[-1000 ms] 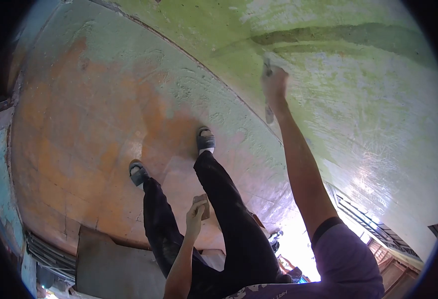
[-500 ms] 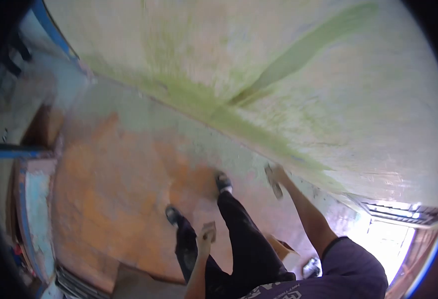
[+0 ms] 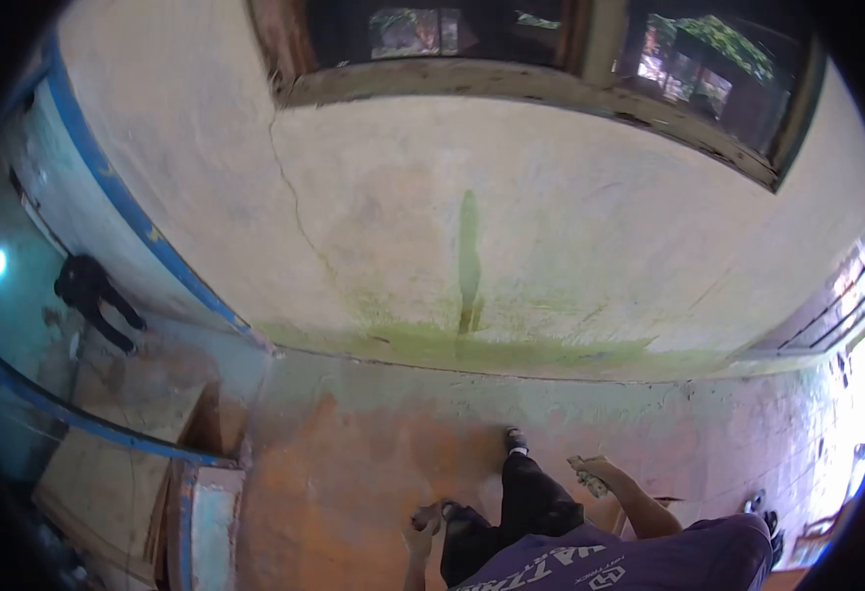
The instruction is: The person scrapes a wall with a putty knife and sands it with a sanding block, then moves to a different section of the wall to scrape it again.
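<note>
My left hand point(image 3: 419, 537) is at the lower middle, near my left leg, with its fingers closed round a small brownish piece point(image 3: 426, 514) that is too small to name. Farther right, my right hand point(image 3: 605, 473) grips a pale, mottled greenish object point(image 3: 588, 479) whose nature I cannot make out. Both hands are low, over the orange and green floor point(image 3: 354, 453). In front stands a pale wall point(image 3: 373, 217) with a dark green streak point(image 3: 469, 261) running down to its stained green base.
A framed window point(image 3: 432, 84) is set high in the wall. Through an opening on the left, a person in dark clothes point(image 3: 93, 295) bends over. Boards point(image 3: 102, 492) stand at the lower left beside a blue-edged partition point(image 3: 214, 532). Footwear point(image 3: 754, 502) lies at the right.
My view has turned and risen, bringing the window and the bent person into sight. The streak now looks upright. My right hand has drawn back from near the wall base towards my body.
</note>
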Motion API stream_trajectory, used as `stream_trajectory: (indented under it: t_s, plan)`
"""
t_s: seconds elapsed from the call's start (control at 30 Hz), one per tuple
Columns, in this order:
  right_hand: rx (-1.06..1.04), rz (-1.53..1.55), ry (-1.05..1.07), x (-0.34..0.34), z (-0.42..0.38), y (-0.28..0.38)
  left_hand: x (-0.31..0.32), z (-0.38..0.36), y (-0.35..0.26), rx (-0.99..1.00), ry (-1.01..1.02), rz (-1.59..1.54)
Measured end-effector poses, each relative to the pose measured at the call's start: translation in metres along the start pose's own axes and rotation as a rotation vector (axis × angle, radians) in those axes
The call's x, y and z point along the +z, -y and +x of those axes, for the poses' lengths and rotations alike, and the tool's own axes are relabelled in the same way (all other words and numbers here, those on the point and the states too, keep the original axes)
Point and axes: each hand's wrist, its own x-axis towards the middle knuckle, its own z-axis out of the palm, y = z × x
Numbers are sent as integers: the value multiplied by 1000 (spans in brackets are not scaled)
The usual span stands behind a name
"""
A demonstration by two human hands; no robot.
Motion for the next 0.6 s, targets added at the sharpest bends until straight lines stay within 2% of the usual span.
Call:
stream_trajectory:
  t_s: [0.07,0.13,0.2,0.23,0.3,0.4,0.6]
  plan:
    - [-45,69,-56,13,-15,-5,-15,6,-21,36,-50,-112]
    - [-64,122,-114,31,-41,28,-16,9,-56,90,-130,-210]
    - [-140,266,-138,40,-34,40,-10,11,-100,161,-238,-295]
    - [-168,270,-180,47,-44,59,-7,9,-134,216,-228,-300]
    - [-229,266,-246,50,-60,110,11,2,-193,320,-218,-315]
    - [-396,284,-277,46,-59,179,8,43,-193,415,-44,15]
    - [-834,252,-390,47,-54,344,57,59,-270,410,-55,45]
